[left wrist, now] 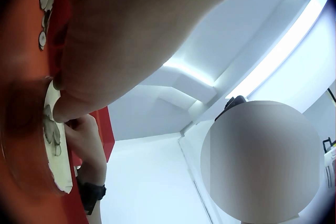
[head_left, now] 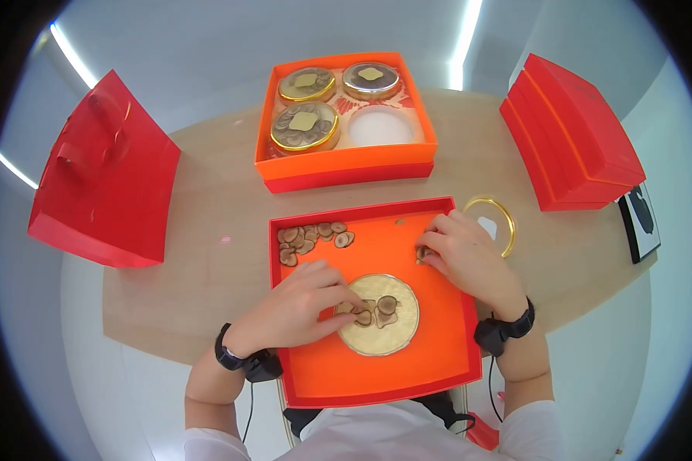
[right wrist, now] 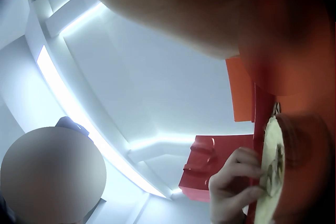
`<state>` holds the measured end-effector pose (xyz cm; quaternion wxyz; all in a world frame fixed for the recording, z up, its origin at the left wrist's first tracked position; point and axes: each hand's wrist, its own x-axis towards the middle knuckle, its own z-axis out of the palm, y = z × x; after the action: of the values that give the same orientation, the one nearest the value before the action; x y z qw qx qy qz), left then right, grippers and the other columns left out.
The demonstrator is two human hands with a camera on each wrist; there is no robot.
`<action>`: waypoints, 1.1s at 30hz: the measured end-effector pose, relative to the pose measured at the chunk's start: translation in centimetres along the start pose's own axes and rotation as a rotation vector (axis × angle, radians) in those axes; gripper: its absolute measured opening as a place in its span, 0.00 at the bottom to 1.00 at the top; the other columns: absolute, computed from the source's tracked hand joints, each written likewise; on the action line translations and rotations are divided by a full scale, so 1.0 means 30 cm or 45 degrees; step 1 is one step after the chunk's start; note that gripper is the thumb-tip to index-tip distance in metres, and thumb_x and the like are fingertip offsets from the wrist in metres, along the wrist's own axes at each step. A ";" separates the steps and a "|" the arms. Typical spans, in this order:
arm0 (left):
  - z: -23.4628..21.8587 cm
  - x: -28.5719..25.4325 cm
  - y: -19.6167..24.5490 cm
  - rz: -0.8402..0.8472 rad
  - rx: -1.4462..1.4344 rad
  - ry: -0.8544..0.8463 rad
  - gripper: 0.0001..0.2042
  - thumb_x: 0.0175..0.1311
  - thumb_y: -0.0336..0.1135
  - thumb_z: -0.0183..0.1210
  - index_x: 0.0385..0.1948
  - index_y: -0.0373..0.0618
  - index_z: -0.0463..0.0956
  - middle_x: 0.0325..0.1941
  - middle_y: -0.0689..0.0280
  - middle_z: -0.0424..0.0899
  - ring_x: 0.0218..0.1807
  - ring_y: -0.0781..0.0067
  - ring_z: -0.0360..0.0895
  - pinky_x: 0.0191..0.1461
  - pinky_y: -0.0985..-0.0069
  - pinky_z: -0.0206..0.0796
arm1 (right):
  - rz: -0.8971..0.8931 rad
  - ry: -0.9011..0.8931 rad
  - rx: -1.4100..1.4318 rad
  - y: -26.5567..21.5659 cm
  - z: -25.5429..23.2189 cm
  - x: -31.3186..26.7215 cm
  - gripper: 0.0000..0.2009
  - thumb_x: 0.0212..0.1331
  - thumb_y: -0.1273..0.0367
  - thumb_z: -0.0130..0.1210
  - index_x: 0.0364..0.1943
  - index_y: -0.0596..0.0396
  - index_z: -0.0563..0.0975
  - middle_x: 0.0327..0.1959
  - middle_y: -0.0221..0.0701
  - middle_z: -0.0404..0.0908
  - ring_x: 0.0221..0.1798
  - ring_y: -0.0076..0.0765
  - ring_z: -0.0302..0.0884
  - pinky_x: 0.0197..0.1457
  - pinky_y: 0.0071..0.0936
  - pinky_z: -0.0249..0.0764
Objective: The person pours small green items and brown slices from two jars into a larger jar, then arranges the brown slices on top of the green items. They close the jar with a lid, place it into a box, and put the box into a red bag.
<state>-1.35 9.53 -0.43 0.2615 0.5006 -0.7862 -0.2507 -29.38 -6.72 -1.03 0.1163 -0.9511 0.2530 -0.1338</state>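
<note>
On a round gold disc in the shallow tray lie several brown slices. The left hand reaches over the disc from the left, thumb and fingertips apart and touching slices at its left part. Near the tray's right wall, the right hand pinches small brown slices between thumb and fingers; their number cannot be told. More slices sit loosely in the tray's far left corner. In the left wrist view the disc shows edge-on, with the left hand above it.
Behind the tray, an orange box holds three round gold-rimmed containers and one round white recess. A red bag stands left, red boxes right. A gold ring lies beside the right hand, a dark framed item farther right.
</note>
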 end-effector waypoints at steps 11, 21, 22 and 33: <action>-0.112 -0.028 -0.127 -0.241 0.650 0.322 0.10 0.57 0.29 0.74 0.40 0.46 0.89 0.45 0.65 0.82 0.56 0.58 0.78 0.65 0.59 0.67 | 0.097 0.049 0.097 -0.008 -0.011 0.013 0.07 0.57 0.74 0.70 0.35 0.56 0.82 0.35 0.34 0.84 0.42 0.46 0.81 0.47 0.43 0.78; -0.091 -0.037 -0.129 -0.332 0.787 0.288 0.05 0.54 0.33 0.74 0.30 0.46 0.88 0.46 0.65 0.80 0.58 0.58 0.76 0.68 0.60 0.68 | 0.001 -0.291 0.806 -0.108 -0.115 0.005 0.07 0.64 0.69 0.73 0.42 0.54 0.87 0.38 0.32 0.89 0.37 0.36 0.84 0.48 0.36 0.79; -0.090 -0.036 -0.133 -0.337 0.793 0.289 0.05 0.54 0.33 0.74 0.30 0.46 0.88 0.46 0.65 0.81 0.57 0.58 0.76 0.68 0.60 0.68 | -0.064 -0.346 0.842 -0.118 -0.112 0.003 0.08 0.64 0.69 0.73 0.43 0.54 0.87 0.38 0.32 0.88 0.38 0.37 0.84 0.50 0.36 0.79; -0.087 -0.024 -0.121 -0.378 0.854 0.295 0.08 0.55 0.33 0.73 0.35 0.44 0.88 0.50 0.64 0.81 0.55 0.59 0.78 0.63 0.61 0.69 | -0.087 0.088 -0.022 -0.016 -0.033 0.009 0.09 0.57 0.72 0.71 0.42 0.55 0.87 0.45 0.31 0.85 0.60 0.44 0.78 0.65 0.43 0.76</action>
<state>3.02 8.50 -0.99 0.1311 0.6919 -0.7087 0.0433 -29.26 -6.62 0.10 0.0948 -0.9549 0.2254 -0.1683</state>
